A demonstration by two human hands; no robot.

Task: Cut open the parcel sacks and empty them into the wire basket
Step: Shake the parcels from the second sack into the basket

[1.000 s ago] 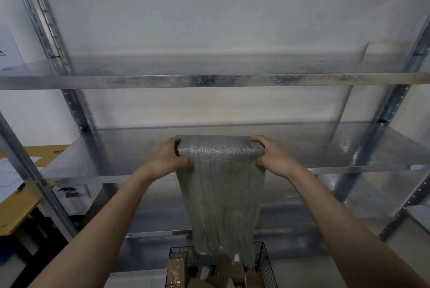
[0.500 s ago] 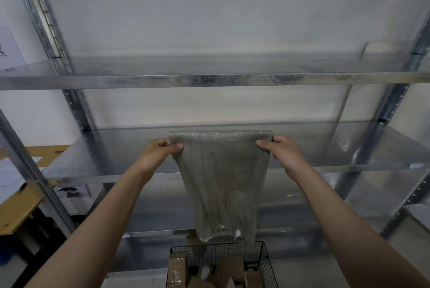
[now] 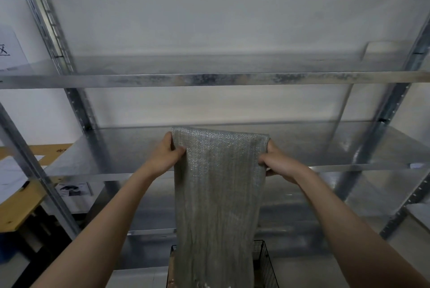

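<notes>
Head view | left hand and right hand are gripping an upended woven sack at frame centre | draining it into the wire basket, lower centre.

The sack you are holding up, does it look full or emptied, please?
Emptied, apparently: the sack hangs flat and limp from both hands over the wire basket; its inside is hidden.

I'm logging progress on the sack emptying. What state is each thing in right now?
Woven sack: held up by its top corners, hanging limp and flat, its lower end over the basket.
Left hand: gripping the sack's upper left corner.
Right hand: gripping the sack's upper right corner.
Wire basket: below the sack, mostly hidden; contents cannot be seen.
Metal shelf: bare where visible.
</notes>
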